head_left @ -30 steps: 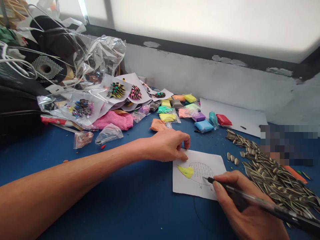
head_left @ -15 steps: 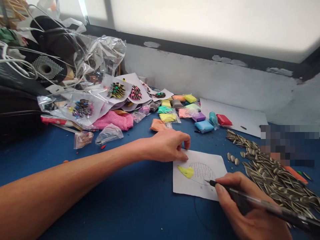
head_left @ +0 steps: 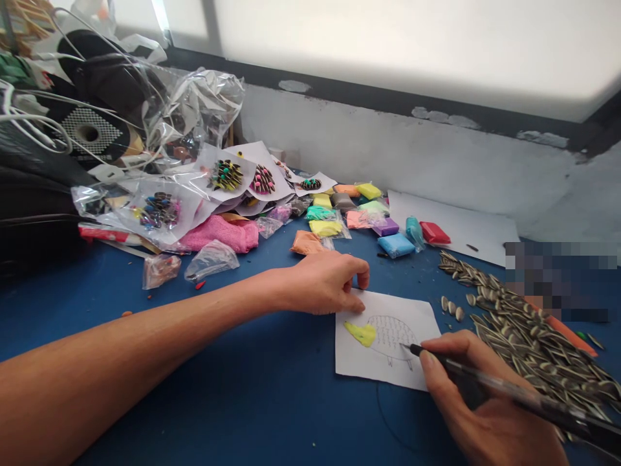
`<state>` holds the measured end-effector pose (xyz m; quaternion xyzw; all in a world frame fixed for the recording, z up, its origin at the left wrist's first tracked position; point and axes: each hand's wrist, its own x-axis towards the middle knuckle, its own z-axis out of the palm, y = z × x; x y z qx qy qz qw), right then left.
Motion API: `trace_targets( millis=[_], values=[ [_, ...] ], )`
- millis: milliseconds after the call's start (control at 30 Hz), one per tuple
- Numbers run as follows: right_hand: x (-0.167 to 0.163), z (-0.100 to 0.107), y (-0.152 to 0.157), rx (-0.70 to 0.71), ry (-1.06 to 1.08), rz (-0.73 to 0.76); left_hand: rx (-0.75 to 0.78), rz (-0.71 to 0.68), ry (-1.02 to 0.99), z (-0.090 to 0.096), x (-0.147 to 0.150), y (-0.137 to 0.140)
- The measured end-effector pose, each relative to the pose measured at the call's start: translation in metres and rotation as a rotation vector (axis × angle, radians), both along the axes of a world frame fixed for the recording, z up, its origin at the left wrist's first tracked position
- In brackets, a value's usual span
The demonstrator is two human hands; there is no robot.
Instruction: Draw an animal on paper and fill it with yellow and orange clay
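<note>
A white sheet of paper (head_left: 354, 362) lies on the blue tabletop, bearing an outlined hedgehog-like drawing with rows of short marks, small legs and a flat yellow clay head (head_left: 361, 334). At the sheet's upper left edge, my left hand (head_left: 327, 281) has its fingers curled, with the thumb pressing on the paper. My right hand (head_left: 485, 395) is closed around a black pen (head_left: 504, 391). The pen's tip touches the drawing or hovers just over it, near the lower right of the body.
Sunflower seeds (head_left: 528, 336) are heaped at the right. Wrapped clay packets (head_left: 396, 244) in several colours lie beyond the paper. Further left are a pink cloth (head_left: 223, 233), finished seed pictures (head_left: 227, 175) and clear plastic bags (head_left: 194, 103). A white board (head_left: 460, 223) lies by the wall.
The pen tip has shifted slightly right across the drawing, along with my right hand. My left hand and the paper have stayed in place.
</note>
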<state>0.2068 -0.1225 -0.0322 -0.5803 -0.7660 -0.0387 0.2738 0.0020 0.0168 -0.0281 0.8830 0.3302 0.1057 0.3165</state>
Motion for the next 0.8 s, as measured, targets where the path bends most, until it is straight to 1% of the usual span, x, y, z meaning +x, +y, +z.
trace_targets(
  millis=[300,433,500,633,800],
  values=[
    [-0.0014,-0.0007,-0.0004,-0.034,0.043,-0.015,-0.005,0.001,0.012,0.0017,-0.0007,-0.0012],
    [0.0007,0.0024,-0.0026,-0.044,0.092,-0.121,-0.025,-0.004,0.014,0.0018,-0.0007,-0.0007],
    [0.0022,0.003,-0.0039,-0.042,0.101,-0.148,-0.034,-0.005,0.016,0.0017,-0.0008,-0.0009],
    [0.0041,0.001,-0.0039,-0.031,0.064,-0.084,-0.033,-0.001,0.012,0.0014,-0.0015,-0.0021],
    [0.0023,0.0,0.0003,-0.03,0.038,-0.058,-0.036,0.002,0.024,0.0032,-0.0016,-0.0023]
  ],
)
